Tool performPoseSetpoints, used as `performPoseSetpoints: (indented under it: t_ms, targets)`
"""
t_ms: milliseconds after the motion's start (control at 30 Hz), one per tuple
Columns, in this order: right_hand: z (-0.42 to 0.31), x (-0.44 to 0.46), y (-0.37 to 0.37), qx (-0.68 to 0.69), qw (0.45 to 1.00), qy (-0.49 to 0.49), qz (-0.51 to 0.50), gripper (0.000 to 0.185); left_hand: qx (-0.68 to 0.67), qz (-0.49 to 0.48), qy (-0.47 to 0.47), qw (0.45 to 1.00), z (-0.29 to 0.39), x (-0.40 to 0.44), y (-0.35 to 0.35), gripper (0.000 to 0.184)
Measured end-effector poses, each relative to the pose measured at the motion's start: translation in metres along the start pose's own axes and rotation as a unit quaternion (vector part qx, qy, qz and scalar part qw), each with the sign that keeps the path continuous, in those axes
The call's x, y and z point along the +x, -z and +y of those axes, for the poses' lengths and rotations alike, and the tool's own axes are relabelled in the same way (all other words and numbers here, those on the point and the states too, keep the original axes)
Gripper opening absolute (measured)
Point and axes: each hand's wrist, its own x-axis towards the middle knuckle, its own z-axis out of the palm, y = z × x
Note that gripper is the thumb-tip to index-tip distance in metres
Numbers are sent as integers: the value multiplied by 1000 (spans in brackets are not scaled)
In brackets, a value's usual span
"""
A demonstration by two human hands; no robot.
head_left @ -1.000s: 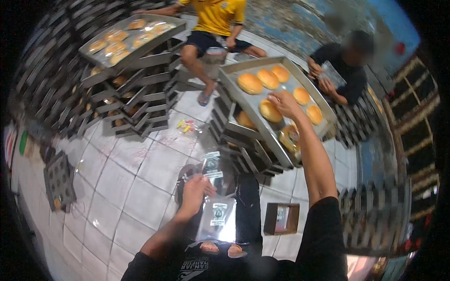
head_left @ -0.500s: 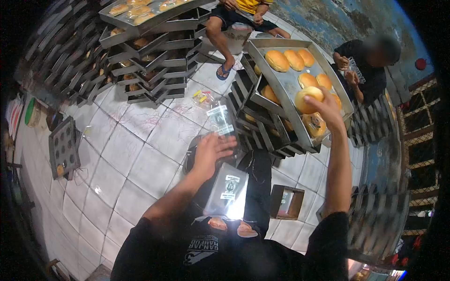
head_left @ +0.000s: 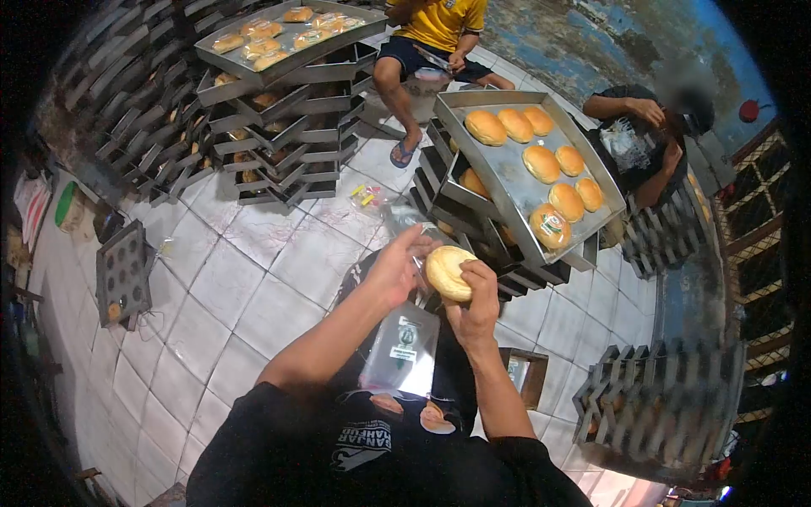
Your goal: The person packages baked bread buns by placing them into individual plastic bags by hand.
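Note:
My right hand grips a round golden bun, its pale side turned toward me. Beside the bun, my left hand has its fingers on a clear plastic bag, which extends away from me and is hard to make out. On my lap lies a stack of flat clear bags with a printed label. Ahead to the right, a metal tray on top of a stack carries several buns. A bun in a labelled wrapper rests at its near corner.
Wrapped buns fill a tray on the left stack. A person in yellow sits beyond; another in black sits right. A small wooden box, a moulded pan and more tray stacks stand around.
My right hand has brought the bun from above the tray down and left to my left hand. My left hand has risen slightly, and its fingers have drawn together at the bag.

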Motion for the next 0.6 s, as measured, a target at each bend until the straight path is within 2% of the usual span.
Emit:
performPoseSetpoints:
  t_ms: [67, 100, 200, 233, 300, 333, 400, 467, 533, 567, 600]
  targets:
    - [-18, 16, 3, -44, 999, 7, -31, 51, 9, -42, 30, 999, -6, -14, 0, 43]
    - [-27, 19, 2, -66, 997, 8, -43, 50, 46, -30, 21, 998, -1, -37, -15, 46]
    - [-48, 3, -27, 69, 989, -69, -115, 61, -45, -59, 21, 997, 7, -24, 33, 45]
    - [-51, -8, -37, 52, 986, -56, -152, 62, -75, -126, 48, 988, 17, -20, 57, 43]
    - [-48, -27, -60, 18, 975, -21, -222, 64, -33, -77, -58, 995, -1, -26, 69, 42]
    - [-45, -22, -62, 12, 978, -17, -207, 63, -13, -56, -111, 992, -16, -31, 70, 42]
    - [-33, -10, -54, 2, 983, -5, -186, 61, 82, 7, -150, 985, -41, -57, 33, 44]
    - [-35, 0, -51, -5, 980, -10, -197, 61, 23, -39, -155, 987, -26, -45, 53, 43]
    - [-36, 11, -50, -6, 974, -11, -225, 62, -75, -84, -116, 987, 9, -32, 39, 44]
    - [-28, 13, -57, -20, 978, 11, -207, 58, -127, -107, -95, 982, 16, -28, 34, 44]
    - [-23, 19, -56, -40, 975, 6, -220, 54, -99, -81, -131, 983, 2, -23, 30, 44]
